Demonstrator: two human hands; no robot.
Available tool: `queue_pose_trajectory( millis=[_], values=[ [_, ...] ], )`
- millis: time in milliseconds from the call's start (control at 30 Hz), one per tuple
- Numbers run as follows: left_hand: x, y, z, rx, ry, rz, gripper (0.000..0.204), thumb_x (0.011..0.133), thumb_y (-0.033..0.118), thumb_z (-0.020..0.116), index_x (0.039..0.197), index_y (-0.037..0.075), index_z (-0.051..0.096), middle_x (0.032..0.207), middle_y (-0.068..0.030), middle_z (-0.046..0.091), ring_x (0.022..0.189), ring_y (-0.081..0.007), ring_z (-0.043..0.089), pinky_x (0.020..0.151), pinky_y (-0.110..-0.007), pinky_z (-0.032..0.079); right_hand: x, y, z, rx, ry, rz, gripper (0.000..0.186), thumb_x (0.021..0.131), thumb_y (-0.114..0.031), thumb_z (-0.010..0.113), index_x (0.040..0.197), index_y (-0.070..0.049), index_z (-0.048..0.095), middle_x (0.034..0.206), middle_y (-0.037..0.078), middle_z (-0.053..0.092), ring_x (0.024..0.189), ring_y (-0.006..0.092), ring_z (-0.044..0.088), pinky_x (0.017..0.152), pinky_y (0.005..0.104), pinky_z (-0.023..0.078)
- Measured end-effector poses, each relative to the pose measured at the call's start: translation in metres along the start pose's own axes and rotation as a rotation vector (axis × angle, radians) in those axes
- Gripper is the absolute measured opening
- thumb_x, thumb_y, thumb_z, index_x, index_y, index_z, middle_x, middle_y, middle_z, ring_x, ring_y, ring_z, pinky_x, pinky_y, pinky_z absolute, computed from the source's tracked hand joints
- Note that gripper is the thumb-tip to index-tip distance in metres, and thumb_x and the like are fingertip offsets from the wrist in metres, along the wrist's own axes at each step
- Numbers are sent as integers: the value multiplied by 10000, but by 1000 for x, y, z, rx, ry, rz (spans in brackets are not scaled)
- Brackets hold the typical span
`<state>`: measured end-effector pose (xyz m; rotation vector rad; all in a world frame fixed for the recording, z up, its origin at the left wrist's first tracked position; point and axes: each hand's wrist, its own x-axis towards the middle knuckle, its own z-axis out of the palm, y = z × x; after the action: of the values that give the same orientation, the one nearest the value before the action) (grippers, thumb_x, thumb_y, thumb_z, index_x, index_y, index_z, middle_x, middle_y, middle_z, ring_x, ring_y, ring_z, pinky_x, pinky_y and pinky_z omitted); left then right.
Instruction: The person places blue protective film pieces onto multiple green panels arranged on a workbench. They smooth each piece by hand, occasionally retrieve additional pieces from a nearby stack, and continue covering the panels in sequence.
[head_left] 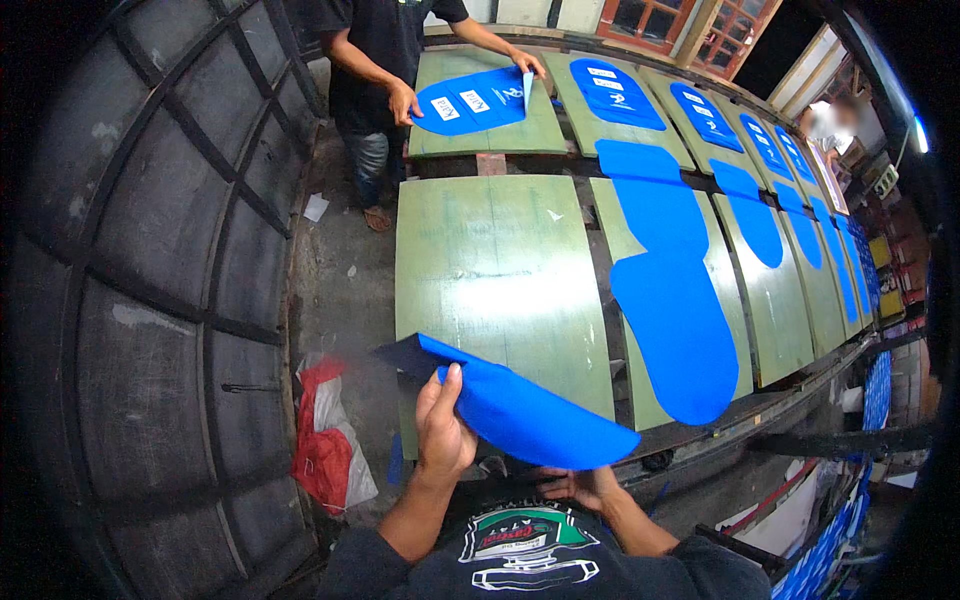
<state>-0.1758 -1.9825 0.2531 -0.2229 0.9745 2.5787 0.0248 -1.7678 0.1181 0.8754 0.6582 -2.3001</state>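
Note:
My left hand (445, 425) is closed on a blue fabric piece (530, 405), its thumb pressed on top near the folded left end. The piece has one rounded end and hangs in front of my chest, its upper edge over the near side of a bare green board (500, 270). Just below the fabric's lower edge, my right hand (582, 487) has its fingers stretched toward the left; part of it is hidden under the cloth. On the board to the right lie blue fabric pieces (680, 340), their rounded ends toward me.
Across the table a co-worker's hands (405, 103) hold a printed blue piece (470, 103) on a far board, one corner lifted. Several more boards with blue pieces (705, 112) run off to the right. A dark panelled wall (150, 300) stands left; a red and white bag (325, 440) lies below it.

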Motion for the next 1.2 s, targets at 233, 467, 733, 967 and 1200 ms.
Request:
queue_pose_trajectory(
  millis=[233, 467, 733, 967, 1200],
  values=[
    [31, 20, -13, 162, 32, 102, 279, 1037, 215, 531, 1205, 2, 596, 1113, -87, 676, 980, -163, 645, 925, -329, 489, 1, -105, 80, 6, 213, -640, 610, 850, -22, 717, 1399, -28, 450, 1221, 152, 641, 1038, 249, 670, 899, 421, 569],
    [214, 64, -17, 368, 82, 246, 208, 1005, 182, 592, 818, 94, 568, 784, 28, 554, 735, -66, 523, 701, -256, 444, 114, -291, 122, -270, 282, -1129, 697, 836, 26, 701, 1454, -6, 381, 1124, 166, 634, 924, 212, 655, 839, 354, 550],
    [371, 118, 59, 444, 27, 354, 127, 1002, 205, 591, 971, 82, 591, 869, -39, 648, 745, -156, 667, 606, -309, 546, 144, -479, 212, -467, 238, -1356, 256, 916, -41, 667, 1171, -32, 666, 1026, 88, 682, 849, 147, 634, 741, 260, 516],
    [285, 99, 62, 355, -135, 475, 117, 992, 202, 612, 1037, 95, 622, 912, -29, 668, 795, -121, 644, 735, -264, 520, 67, -405, 203, -486, 265, -1623, 233, 918, -62, 674, 1129, 36, 687, 1070, 100, 688, 972, 151, 625, 898, 267, 474],
    [330, 6, -31, 460, 153, 159, 112, 972, 176, 639, 961, 74, 595, 852, -39, 682, 682, -125, 659, 565, -269, 544, 175, -397, 98, -508, 414, -1322, 193, 888, -35, 704, 1075, 15, 717, 1007, 66, 700, 902, 128, 631, 812, 259, 506]
  ],
)
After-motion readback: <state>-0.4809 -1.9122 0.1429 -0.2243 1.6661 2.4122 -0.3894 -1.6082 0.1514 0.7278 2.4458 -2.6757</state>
